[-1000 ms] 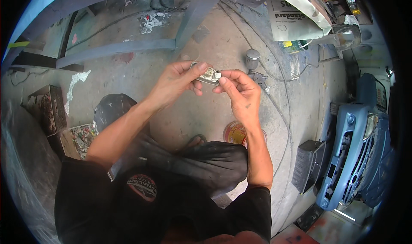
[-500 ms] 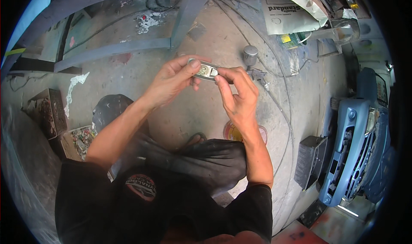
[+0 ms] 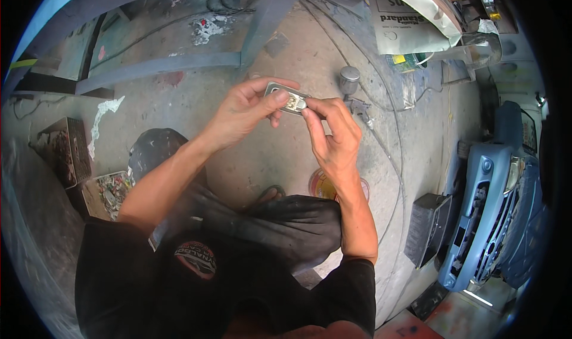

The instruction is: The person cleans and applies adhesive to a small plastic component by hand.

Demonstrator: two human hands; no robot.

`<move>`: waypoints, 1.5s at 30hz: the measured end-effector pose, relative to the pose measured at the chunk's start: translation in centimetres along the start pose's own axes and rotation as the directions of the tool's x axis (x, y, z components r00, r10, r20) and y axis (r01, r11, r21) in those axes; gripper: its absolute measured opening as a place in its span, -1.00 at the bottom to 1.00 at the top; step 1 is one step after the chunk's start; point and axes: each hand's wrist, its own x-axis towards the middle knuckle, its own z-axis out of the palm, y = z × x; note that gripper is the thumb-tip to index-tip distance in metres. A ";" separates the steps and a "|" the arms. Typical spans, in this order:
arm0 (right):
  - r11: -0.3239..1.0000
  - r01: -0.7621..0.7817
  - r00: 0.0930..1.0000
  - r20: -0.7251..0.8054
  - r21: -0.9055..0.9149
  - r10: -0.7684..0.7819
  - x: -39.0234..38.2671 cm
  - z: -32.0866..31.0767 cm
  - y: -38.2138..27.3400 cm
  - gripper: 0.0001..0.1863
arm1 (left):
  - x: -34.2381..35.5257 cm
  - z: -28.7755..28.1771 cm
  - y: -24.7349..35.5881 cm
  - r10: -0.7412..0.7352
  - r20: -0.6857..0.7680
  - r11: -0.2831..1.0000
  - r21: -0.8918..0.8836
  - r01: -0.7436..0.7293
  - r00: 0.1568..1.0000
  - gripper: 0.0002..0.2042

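Stained concrete floor lies beneath the pale fitting, upper centre, which fingers of the left hand clamp and those of the right hand pinch at one end, where light pressure (no twisting) seems wisest.

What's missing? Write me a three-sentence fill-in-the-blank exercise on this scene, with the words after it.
1. The right hand touches the ____ end of the small part.
2. The left hand rests its ____ on the part's upward face.
3. The car bumper is coloured ____.
Missing words: right; thumb; blue.
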 end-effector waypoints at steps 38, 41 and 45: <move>0.739 -0.487 0.858 0.097 0.466 0.504 -0.4 -0.2 -0.4 -0.86 | 0.2 0.1 -0.2 -0.083 -0.130 0.996 -0.040 0.079 0.988 -0.62; 0.950 -0.285 0.958 0.045 0.131 0.282 -0.4 -0.4 -0.3 -0.84 | 0.2 0.1 -0.3 -0.060 -0.119 0.998 -0.032 0.056 0.991 -0.59; 0.988 -0.152 0.988 0.033 0.014 0.152 -0.3 -0.4 -0.5 -0.83 | 0.2 0.4 -0.4 -0.068 -0.120 0.998 -0.023 0.066 0.990 -0.60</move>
